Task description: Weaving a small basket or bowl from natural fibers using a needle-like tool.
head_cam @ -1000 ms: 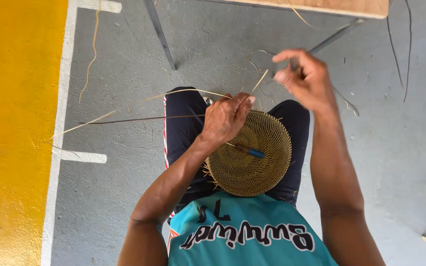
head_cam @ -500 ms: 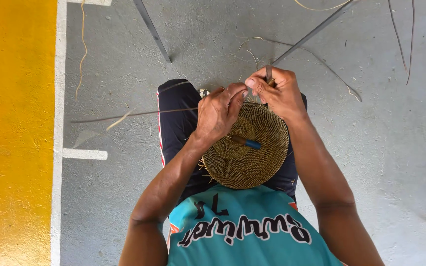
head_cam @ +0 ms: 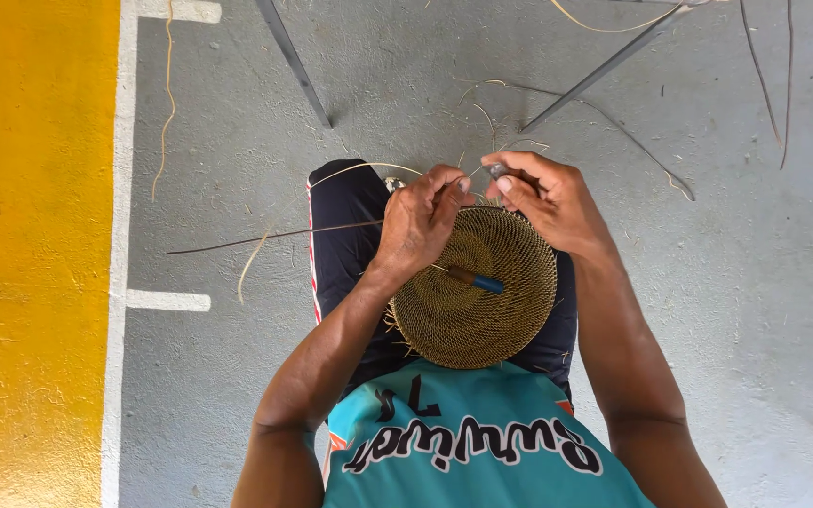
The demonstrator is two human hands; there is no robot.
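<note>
A round woven basket disc (head_cam: 472, 292) rests on the seated person's lap, with open grey floor (head_cam: 736, 282) to the right and ahead, and a white line (head_cam: 122, 235) and yellow painted strip (head_cam: 30, 263) bounding the left side. Compared with a second ago, the right hand (head_cam: 548, 199) has come down from the air to the disc's far rim, pinching a small tool, while the left hand (head_cam: 419, 224) grips that rim and a long thin strand (head_cam: 265, 237) trailing left. A blue-handled tool (head_cam: 477, 279) lies on the disc, and loose fibre strands (head_cam: 167, 103) and thin metal legs (head_cam: 294, 61) lie nearby on the floor.
</note>
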